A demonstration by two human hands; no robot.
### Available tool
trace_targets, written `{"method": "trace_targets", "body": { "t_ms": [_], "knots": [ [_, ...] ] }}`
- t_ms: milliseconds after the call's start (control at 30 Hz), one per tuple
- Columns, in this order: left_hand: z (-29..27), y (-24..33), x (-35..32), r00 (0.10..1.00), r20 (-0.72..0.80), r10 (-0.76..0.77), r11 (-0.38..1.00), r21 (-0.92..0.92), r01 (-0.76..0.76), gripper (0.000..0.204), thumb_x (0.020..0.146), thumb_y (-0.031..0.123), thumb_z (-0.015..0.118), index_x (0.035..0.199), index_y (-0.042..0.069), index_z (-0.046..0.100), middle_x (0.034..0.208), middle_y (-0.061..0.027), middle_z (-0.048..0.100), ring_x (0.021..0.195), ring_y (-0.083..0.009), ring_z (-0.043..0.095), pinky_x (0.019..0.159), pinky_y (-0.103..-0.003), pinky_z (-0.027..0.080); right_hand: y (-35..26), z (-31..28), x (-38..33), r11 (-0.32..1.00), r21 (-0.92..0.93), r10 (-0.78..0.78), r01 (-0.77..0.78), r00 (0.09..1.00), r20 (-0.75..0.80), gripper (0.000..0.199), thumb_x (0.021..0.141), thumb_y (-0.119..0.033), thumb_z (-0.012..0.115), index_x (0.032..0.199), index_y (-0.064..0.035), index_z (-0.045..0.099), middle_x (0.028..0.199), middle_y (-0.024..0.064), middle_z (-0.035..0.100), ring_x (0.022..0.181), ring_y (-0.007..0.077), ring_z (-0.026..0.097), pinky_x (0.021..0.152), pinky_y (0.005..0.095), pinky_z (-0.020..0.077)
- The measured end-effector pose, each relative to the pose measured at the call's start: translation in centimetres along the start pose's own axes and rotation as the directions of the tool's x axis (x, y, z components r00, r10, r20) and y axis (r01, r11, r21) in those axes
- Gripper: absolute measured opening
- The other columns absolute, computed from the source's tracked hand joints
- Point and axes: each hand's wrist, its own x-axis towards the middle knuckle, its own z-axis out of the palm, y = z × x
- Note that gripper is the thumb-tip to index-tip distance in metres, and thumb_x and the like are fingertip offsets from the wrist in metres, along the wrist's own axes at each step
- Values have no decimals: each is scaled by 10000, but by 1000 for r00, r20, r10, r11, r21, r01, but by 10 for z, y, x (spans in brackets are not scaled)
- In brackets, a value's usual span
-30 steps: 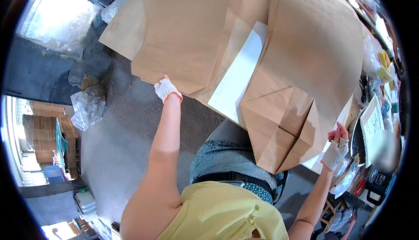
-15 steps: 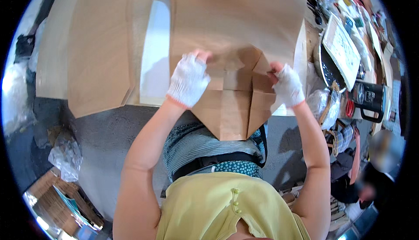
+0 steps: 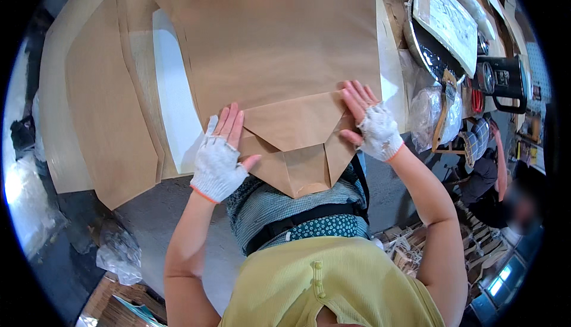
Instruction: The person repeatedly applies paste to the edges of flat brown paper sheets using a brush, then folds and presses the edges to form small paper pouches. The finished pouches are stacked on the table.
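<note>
A large brown paper bag (image 3: 279, 47) lies flat on the work table, its folded bottom end (image 3: 294, 142) hanging over the near edge toward me. My left hand (image 3: 220, 157), in a white fingerless glove, presses flat on the left side of the folded flaps. My right hand (image 3: 372, 125), gloved the same way, presses flat on the right side of the fold. Both hands have their fingers spread on the paper and grip nothing.
More brown paper sheets (image 3: 101, 101) lie stacked to the left over a white board (image 3: 175, 107). At the right are a clear plastic bag (image 3: 428, 110), a wooden-handled tool (image 3: 443, 113), a black device (image 3: 502, 77) and a seated person (image 3: 488, 178). Crumpled plastic (image 3: 119, 252) lies on the grey floor.
The bag has slid nearer and its bottom flaps are folded flatter. Both hands moved from gripping the bag's edges to pressing flat on the fold.
</note>
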Motion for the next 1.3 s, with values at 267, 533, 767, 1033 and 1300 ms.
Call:
{"method": "trace_targets", "body": {
  "t_ms": [267, 533, 767, 1033, 1300],
  "knots": [
    [22, 24, 60, 864, -402, -302, 943, -257, 211, 636, 688, 166, 846, 1245, 61, 556, 1171, -134, 621, 1053, -248, 602, 909, -339, 484, -13, -21, 38, 857, 429, 437, -287, 845, -308, 110, 889, -146, 623, 919, -42, 637, 797, 102, 591, 756, 234, 588, 710, 347, 474],
    [29, -4, 69, 838, -462, -290, 729, -674, -119, 242, 834, 175, 709, 988, 18, 608, 929, -102, 635, 817, -168, 597, 671, -320, 466, -27, -18, 48, 998, 64, 41, -21, 938, -343, 161, 761, -132, 720, 881, -122, 613, 826, 67, 600, 803, 286, 588, 678, 407, 482],
    [11, -6, 90, 888, -306, -343, 872, -454, 180, 247, 887, 177, 604, 733, -14, 589, 637, -157, 543, 634, -178, 539, 616, -334, 437, -45, -40, 71, 928, -101, -371, 358, 910, -185, 304, 804, -153, 679, 1101, -151, 612, 1283, 90, 553, 1177, 277, 545, 933, 374, 492],
    [-25, 54, 103, 889, -315, 331, 911, 353, -214, 223, 830, 129, 633, 1041, 72, 588, 943, -126, 642, 869, -294, 641, 772, -366, 525, -89, -35, 104, 924, -312, 116, 219, 618, 778, 267, 836, -351, 626, 923, -127, 742, 890, 111, 711, 856, 302, 691, 701, 404, 550],
    [-28, 56, 58, 836, 513, -195, 821, 552, -147, 428, 756, 114, 663, 1175, 66, 589, 1155, -164, 582, 1072, -334, 604, 880, -416, 522, -42, -3, 37, 556, -826, 534, -90, 800, 272, 246, 854, -241, 636, 1048, -116, 722, 1095, 92, 696, 1030, 238, 659, 840, 387, 530]
  ]
}}
